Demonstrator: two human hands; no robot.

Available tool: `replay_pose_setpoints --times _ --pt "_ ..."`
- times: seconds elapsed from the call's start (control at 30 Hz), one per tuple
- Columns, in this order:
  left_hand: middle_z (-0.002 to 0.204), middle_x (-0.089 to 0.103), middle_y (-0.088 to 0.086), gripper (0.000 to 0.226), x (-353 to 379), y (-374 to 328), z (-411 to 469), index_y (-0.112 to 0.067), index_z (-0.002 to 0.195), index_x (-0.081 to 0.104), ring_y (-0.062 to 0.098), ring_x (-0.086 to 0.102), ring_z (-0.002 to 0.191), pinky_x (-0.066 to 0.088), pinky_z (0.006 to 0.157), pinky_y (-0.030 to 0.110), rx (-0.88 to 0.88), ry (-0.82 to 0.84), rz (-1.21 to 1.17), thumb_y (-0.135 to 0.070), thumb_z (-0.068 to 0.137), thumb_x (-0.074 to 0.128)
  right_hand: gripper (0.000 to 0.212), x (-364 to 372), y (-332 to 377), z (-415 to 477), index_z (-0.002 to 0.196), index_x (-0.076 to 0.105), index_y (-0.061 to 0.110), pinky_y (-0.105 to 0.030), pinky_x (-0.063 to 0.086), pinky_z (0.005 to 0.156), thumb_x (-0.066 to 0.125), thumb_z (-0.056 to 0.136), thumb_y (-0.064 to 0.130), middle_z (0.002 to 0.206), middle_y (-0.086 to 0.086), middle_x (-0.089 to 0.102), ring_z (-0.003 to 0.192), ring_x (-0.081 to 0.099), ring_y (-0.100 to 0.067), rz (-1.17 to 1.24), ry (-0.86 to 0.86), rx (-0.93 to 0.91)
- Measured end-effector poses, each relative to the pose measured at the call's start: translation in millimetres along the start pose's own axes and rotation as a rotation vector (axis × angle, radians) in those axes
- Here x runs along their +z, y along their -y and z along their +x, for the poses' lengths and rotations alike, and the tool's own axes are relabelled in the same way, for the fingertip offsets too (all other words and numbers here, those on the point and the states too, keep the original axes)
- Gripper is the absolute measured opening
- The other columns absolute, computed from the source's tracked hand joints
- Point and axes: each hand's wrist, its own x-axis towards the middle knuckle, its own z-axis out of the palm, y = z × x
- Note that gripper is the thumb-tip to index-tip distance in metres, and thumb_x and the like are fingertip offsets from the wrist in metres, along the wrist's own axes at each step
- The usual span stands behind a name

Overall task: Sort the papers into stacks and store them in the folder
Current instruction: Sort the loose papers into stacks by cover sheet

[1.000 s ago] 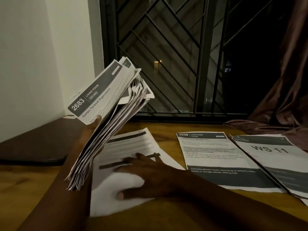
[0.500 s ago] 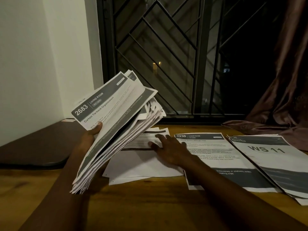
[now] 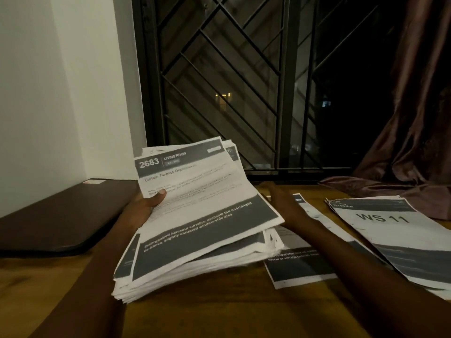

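Papers in a thick stack (image 3: pixel 202 215) are gripped by the left hand (image 3: pixel 144 206), thumb on top, tilted above the table (image 3: pixel 195 318). Its fingers are hidden beneath. The right hand (image 3: pixel 280 198) shows straight fingers behind the stack's edge; I cannot tell what it touches. Its arm covers a sheet (image 3: pixel 300 267) beside the WS 11 pile (image 3: pixel 390 230). Small print is blurred. A dark case (image 3: pixel 61 215) lies left by the wall (image 3: pixel 61 93); grille (image 3: pixel 219 69) and curtain (image 3: pixel 415 118) stand behind.

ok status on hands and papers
Left hand grips paper stack, thumb on top. Right hand open, right of stack. WS 11 pile lies on table.
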Motion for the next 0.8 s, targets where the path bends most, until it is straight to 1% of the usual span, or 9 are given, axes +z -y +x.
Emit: replay_pose_setpoints --times 0.17,0.23,0.33,0.43,0.5,0.57,0.63,0.7,0.8 --pt "0.118 0.068 0.006 0.034 13.5 16.1 6.3 -0.012 0.127 0.055 0.007 0.073 0.079 0.056 0.063 0.02 -0.038 0.111 0.081 -0.014 0.093 0.057 0.059 -5.5 -53.2 -14.8 0.151 0.018 0.031 -0.05 0.01 0.118 0.029 0.098 0.055 0.16 0.002 0.013 0.147 0.01 -0.026 -0.404 0.33 0.062" --pt "0.098 0.075 -0.003 0.029 16.0 12.4 3.1 -0.011 0.123 0.056 0.004 0.073 0.074 0.055 0.058 0.018 -0.072 0.115 0.085 -0.011 0.094 0.055 0.062 -6.7 -72.9 -8.9 0.151 0.014 0.036 -0.054 0.003 0.118 0.018 0.095 0.062 0.161 0.003 0.005 0.148 0.003 -0.028 -0.498 0.337 0.165" --pt "0.11 0.07 0.004 0.028 22.8 16.2 2.0 -0.011 0.124 0.055 -0.001 0.071 0.07 0.052 0.056 0.013 -0.074 0.107 0.084 -0.009 0.096 0.054 0.067 -13.5 -82.5 -8.7 0.15 0.017 0.037 -0.055 0.005 0.117 0.014 0.091 0.069 0.161 0.002 0.009 0.147 0.007 -0.028 -0.499 0.28 0.204" --pt "0.115 0.064 0.009 0.029 32.6 14.3 -2.3 -0.007 0.126 0.054 0.0 0.07 0.063 0.052 0.052 0.014 -0.076 0.083 0.058 -0.004 0.097 0.051 0.086 -22.0 -66.9 -15.3 0.139 0.043 0.024 -0.039 0.034 0.102 0.016 0.08 0.081 0.146 -0.007 0.044 0.131 0.043 -0.027 -0.138 0.053 0.156" --pt "0.113 0.063 0.008 0.026 40.3 13.7 -5.2 -0.006 0.122 0.054 -0.001 0.07 0.063 0.052 0.052 0.012 -0.067 0.097 0.058 -0.002 0.097 0.051 0.072 -25.6 -44.9 -15.6 0.125 0.055 0.023 -0.036 0.045 0.089 0.031 0.081 0.075 0.126 -0.007 0.061 0.109 0.06 -0.024 0.313 -0.096 0.191" --pt "0.115 0.065 0.008 0.02 44.7 12.5 -6.5 -0.009 0.113 0.059 0.003 0.072 0.072 0.054 0.057 0.014 -0.043 0.087 0.046 -0.002 0.095 0.053 0.057 -22.4 -28.7 -14.6 0.109 0.062 0.024 -0.039 0.052 0.083 0.047 0.079 0.071 0.109 -0.003 0.069 0.094 0.067 -0.021 0.593 -0.011 0.256" --pt "0.111 0.071 0.009 0.017 46.9 11.8 -6.4 -0.015 0.107 0.063 0.015 0.073 0.086 0.056 0.061 0.018 -0.035 0.106 0.031 -0.006 0.094 0.056 0.054 -19.1 -19.8 -15.8 0.099 0.065 0.02 -0.042 0.054 0.086 0.061 0.073 0.067 0.099 0.0 0.072 0.091 0.068 -0.019 0.629 0.007 0.255" --pt "0.093 0.077 -0.003 0.02 49.6 8.7 -10.2 -0.015 0.108 0.063 0.01 0.074 0.078 0.055 0.058 0.017 -0.029 0.151 0.005 -0.019 0.089 0.067 0.049 -17.7 -17.3 -15.9 0.098 0.064 0.014 -0.037 0.056 0.082 0.076 0.07 0.052 0.096 -0.001 0.072 0.089 0.069 -0.019 0.616 -0.06 0.236" --pt "0.087 0.077 -0.01 0.058 50.4 6.4 -14.9 -0.018 0.109 0.063 0.007 0.074 0.076 0.056 0.058 0.017 -0.039 0.252 -0.03 -0.048 0.064 0.085 0.033 -14.6 -15.1 -14.9 0.093 0.063 0.014 -0.034 0.057 0.074 0.082 0.071 0.029 0.093 -0.001 0.071 0.086 0.069 -0.02 0.591 -0.095 0.227"
